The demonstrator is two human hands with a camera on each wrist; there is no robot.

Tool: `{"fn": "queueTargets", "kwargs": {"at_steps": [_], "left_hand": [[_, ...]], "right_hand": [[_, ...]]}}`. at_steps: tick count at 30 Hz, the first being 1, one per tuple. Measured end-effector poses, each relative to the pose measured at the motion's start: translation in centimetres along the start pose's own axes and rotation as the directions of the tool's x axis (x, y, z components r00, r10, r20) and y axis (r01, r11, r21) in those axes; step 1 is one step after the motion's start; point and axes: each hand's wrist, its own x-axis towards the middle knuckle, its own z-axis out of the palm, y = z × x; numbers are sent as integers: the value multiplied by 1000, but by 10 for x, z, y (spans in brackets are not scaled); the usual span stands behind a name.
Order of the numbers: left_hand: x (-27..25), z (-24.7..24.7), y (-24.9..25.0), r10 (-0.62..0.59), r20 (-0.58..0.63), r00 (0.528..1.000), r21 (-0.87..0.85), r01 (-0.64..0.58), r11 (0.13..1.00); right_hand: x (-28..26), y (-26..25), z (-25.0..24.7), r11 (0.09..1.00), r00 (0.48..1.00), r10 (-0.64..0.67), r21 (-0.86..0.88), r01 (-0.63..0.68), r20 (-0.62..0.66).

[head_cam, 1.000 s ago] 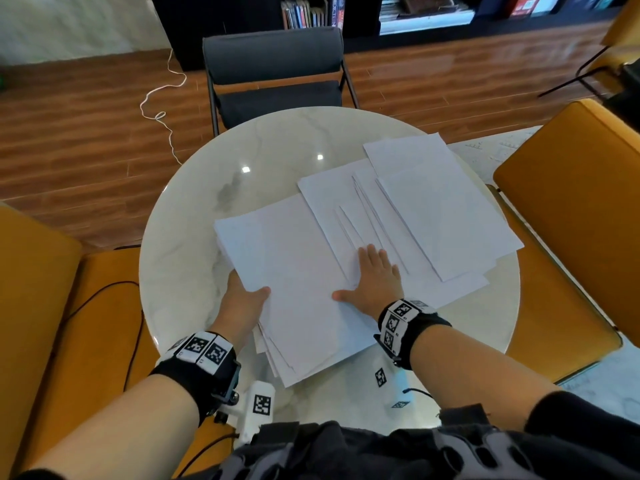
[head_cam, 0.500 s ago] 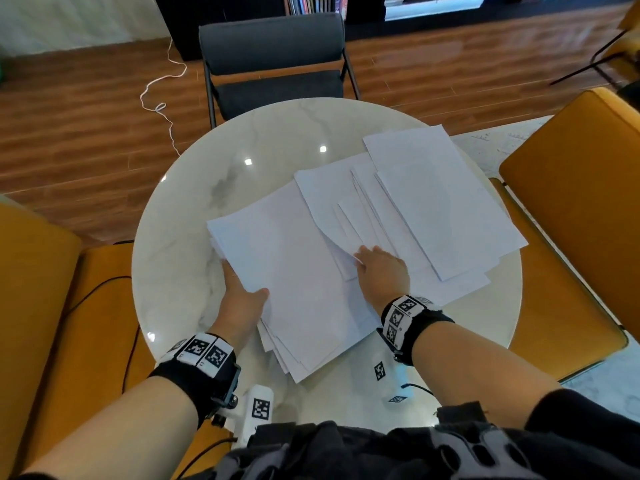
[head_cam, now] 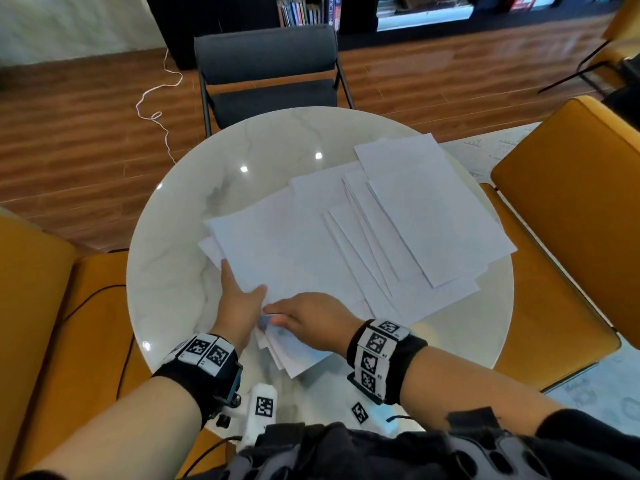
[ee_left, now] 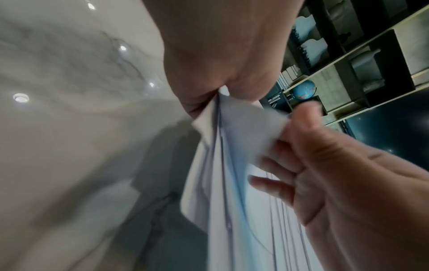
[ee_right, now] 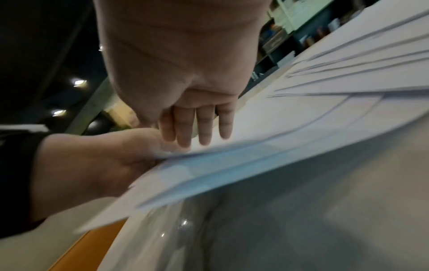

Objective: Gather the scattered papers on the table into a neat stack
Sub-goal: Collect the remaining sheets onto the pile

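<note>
White paper sheets lie on a round marble table [head_cam: 187, 209]. A loose pile [head_cam: 294, 258] sits at the near left, and several overlapping sheets [head_cam: 433, 209] fan out to the right. My left hand [head_cam: 246, 296] grips the pile's near-left edge, thumb on top and fingers hidden beneath. In the left wrist view the paper [ee_left: 232, 165] is pinched at its edge. My right hand [head_cam: 287, 313] lies right beside the left one on the pile's near edge. Its straight fingers [ee_right: 204, 126] rest on the top sheet [ee_right: 301, 132], whose near edge is lifted off the table.
A black chair [head_cam: 266, 64] stands at the table's far side, with orange chairs at the left [head_cam: 34, 306] and right [head_cam: 571, 188]. A white cord [head_cam: 162, 98] trails on the wooden floor. A white tagged device [head_cam: 263, 407] sits at the near rim.
My right hand left the middle of the sheets and slid left and toward me to the pile's near edge beside the left hand. The left hand kept its grip.
</note>
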Motion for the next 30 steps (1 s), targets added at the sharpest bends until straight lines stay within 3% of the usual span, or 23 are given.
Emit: {"fn": "queueTargets", "kwargs": {"at_steps": [2,4,7,9,14,26,30], "left_hand": [[0,-4,-2,2,-46,999,83,1,997],[-3,-12,-1,-7,-94,996,148,21,989],[-5,-34,-3,-19,-166,986,189,51,981],[-1,-56,-11,-3,-223,975,246,59,967],[0,-88,-18,-57,-271,961,246,127,961],[1,-76,-14,-57,-202,978,235,105,966],[16,-75,-33,36,-215,976,382,51,923]], "right_hand": [[2,13,-2,986,988,92,149,-74,-120],[6,35,-5,976,930,213,118,-185,-299],[10,73,-8,904,873,409,-14,-428,-267],[11,90,-7,865,844,483,-24,-502,-234],[16,97,1,830,806,512,-69,-553,-298],[31,96,-6,799,752,489,-120,-589,-441],[32,98,-22,797,759,436,-185,-575,-483]]}}
